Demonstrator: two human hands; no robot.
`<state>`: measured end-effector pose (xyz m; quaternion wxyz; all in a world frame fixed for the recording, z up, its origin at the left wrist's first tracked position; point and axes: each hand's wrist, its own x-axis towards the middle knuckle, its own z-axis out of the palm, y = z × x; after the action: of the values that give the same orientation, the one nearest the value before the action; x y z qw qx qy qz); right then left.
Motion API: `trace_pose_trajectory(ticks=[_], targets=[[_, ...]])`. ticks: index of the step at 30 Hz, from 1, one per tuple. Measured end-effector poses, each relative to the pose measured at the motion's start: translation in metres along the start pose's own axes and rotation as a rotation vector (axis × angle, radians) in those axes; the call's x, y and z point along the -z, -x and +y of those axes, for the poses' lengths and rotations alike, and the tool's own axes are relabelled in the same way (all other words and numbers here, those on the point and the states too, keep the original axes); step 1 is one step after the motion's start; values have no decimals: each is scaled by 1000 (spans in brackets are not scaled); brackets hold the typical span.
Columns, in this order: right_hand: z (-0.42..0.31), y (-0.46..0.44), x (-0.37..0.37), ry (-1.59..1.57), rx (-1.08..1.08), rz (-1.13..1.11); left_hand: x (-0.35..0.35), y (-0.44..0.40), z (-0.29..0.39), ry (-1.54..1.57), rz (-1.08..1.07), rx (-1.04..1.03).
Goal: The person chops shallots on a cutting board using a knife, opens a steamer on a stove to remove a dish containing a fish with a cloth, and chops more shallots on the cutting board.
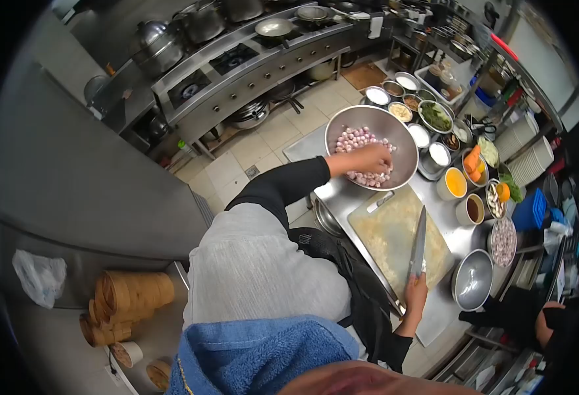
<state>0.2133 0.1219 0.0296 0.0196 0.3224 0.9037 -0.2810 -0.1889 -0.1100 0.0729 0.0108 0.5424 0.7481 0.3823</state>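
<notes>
A large metal bowl (404, 141) holds many small peeled shallots (358, 138). My left hand (373, 158) reaches over the bowl from its left side, fingers bent down at the shallots; whether anything is between the fingertips is hidden. My right hand (416, 293) is wrapped round the handle of a large knife (420, 240). The blade points away from me, over the right part of a worn cutting board (394, 230). A small white-handled blade (380, 201) lies at the board's far left corner. An empty steel bowl (472, 280) stands right of the board.
Containers of orange liquid (456, 183), brown sauce (474, 209), leafy greens (436, 116) and chopped shallots (502, 242) line the steel table's right side. A co-worker's hand (545, 322) shows at the lower right. Stoves (250, 79) stand beyond; steamer baskets (134, 293) are at left.
</notes>
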Motion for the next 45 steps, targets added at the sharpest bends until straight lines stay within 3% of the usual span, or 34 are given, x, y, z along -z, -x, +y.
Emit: trace_pose_trajectory(ticks=[3,5,7,9,11,12,16,19,20,21,22,23,26,29,32,45], targets=[[-1,-1,1,8,6,-18,-50,-23,61,303,34,-256],[-1,-3,1,26,9,-30,-104,-15,93,457,-128,-211],[2,-4,4,59,12,-65,-154,1,107,506,-297,-247],[-2,-5,5,42,30,-68,-205,16,98,433,-321,-376],[-5,1,3,-19,53,-47,-218,27,97,406,-257,-332],[8,-4,-7,-65,163,-58,-224,36,103,406,-239,-313],[-21,8,7,199,66,-21,-228,42,93,492,-236,-289],[0,-9,-25,105,78,-12,-233,43,76,474,-228,-359],[-13,-6,-23,92,22,-30,-233,48,82,528,-281,-159],[-10,-20,-27,129,-57,-108,-225,45,87,495,-333,-114],[2,-16,-29,153,85,-78,-221,46,100,461,-367,25],[-31,-3,1,151,41,-75,-223,43,100,369,-275,-127],[-47,14,11,254,-38,-95,-212,38,115,366,-281,-119],[-40,-4,-14,137,-61,-130,-209,40,120,370,-271,-122],[-61,7,18,181,-99,-167,-207,37,120,343,-280,-114],[-50,-7,-5,165,-66,-190,-210,43,117,291,-228,-153]])
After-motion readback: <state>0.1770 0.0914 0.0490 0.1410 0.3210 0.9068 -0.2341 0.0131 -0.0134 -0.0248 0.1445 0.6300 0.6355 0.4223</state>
